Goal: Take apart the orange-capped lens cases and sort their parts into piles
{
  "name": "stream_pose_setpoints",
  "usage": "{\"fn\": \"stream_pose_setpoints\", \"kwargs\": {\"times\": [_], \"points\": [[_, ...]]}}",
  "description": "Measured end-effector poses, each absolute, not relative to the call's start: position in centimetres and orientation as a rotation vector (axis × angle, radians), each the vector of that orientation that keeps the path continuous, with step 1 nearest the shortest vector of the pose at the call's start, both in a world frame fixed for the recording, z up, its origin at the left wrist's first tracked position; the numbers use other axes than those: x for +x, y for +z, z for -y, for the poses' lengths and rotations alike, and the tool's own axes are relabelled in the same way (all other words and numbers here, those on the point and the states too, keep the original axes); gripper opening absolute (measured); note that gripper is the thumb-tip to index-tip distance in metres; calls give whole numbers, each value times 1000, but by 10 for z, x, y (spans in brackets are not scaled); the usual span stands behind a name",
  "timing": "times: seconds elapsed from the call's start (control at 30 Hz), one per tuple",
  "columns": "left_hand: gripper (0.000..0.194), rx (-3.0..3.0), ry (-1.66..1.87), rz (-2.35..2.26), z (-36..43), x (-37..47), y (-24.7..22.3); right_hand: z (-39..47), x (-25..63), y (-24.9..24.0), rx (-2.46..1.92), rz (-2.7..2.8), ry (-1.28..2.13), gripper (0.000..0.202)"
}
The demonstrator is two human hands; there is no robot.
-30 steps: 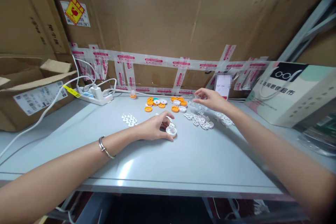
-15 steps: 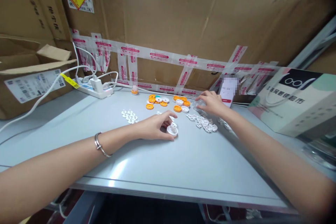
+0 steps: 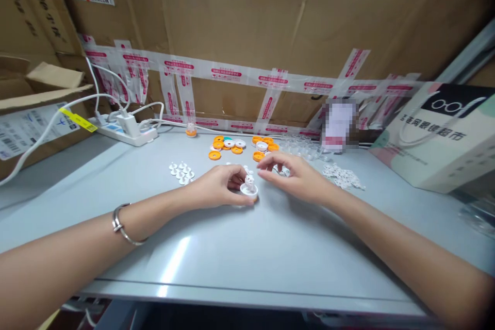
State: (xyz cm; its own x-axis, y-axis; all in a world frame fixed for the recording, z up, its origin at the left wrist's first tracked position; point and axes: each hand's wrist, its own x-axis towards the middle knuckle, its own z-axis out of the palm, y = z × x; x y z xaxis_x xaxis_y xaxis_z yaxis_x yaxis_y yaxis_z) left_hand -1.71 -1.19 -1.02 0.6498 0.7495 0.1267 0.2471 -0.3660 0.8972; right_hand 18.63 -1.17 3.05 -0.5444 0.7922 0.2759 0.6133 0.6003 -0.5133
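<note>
My left hand (image 3: pixel 218 185) rests on the grey table (image 3: pixel 240 247) and pinches a small white round cap (image 3: pixel 249 189) with a stem standing in it. My right hand (image 3: pixel 296 178) hovers just right of that cap, fingers curled toward it; I cannot tell whether they hold a small part. Behind the hands lie orange and white rings (image 3: pixel 240 145), a heap of clear small parts (image 3: pixel 305 147), and flat white pieces (image 3: pixel 342 175). A small group of white studs (image 3: pixel 181 171) sits to the left.
A white power strip (image 3: pixel 126 131) with cables lies at the back left beside an open cardboard box (image 3: pixel 34 113). A printed carton (image 3: pixel 441 129) stands at the right. Taped cardboard (image 3: pixel 247 36) walls off the back. The table's front edge is near me.
My right hand has drawn back from the clear parts at the rear and come down next to the white cap. My left hand has stayed on the cap. The view shifted slightly.
</note>
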Motion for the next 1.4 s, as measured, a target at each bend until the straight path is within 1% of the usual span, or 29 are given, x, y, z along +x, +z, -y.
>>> {"fn": "stream_pose_setpoints", "kwargs": {"times": [0.1,0.13,0.2,0.33,0.4,0.47,0.6,0.67,0.77,0.9,0.93,1.0,1.13,1.2,1.33,1.4], "points": [[28,1970,646,-853,15,-14,-8,22,177,27,-1142,2369,680,30],[28,1981,640,-864,16,-13,-7,24,175,25,-1138,2375,714,30],[28,1993,637,-868,18,-12,-6,27,173,23,-1120,2393,733,23],[27,2019,652,-899,21,-10,-5,33,171,18,-1050,2463,518,12],[25,2038,666,-924,21,-10,-5,34,171,17,-1009,2498,408,10],[24,2039,673,-935,22,-10,-5,34,172,19,-945,2506,367,11],[25,2002,658,-948,25,-10,-5,32,181,38,-908,2214,315,10],[22,2017,666,-935,26,-9,-5,33,185,50,-952,2046,373,12],[22,2090,691,-887,27,-8,-7,38,187,58,-952,1962,601,14],[44,2211,714,-914,27,-11,-1,46,182,57,-888,1853,893,15],[48,2251,739,-928,28,-12,3,47,180,56,-872,1825,945,15],[49,2346,863,-943,31,-15,12,50,179,55,-849,1782,1021,16],[46,2531,1372,-910,41,-15,27,54,175,53,-843,1739,1089,18],[41,2639,1550,-868,46,-14,30,56,171,52,-856,1722,1106,20],[21,2841,1597,-760,52,-14,32,59,166,49,-874,1701,1184,21],[17,2893,1604,-765,52,-15,32,58,166,48,-880,1702,1206,20]]}}
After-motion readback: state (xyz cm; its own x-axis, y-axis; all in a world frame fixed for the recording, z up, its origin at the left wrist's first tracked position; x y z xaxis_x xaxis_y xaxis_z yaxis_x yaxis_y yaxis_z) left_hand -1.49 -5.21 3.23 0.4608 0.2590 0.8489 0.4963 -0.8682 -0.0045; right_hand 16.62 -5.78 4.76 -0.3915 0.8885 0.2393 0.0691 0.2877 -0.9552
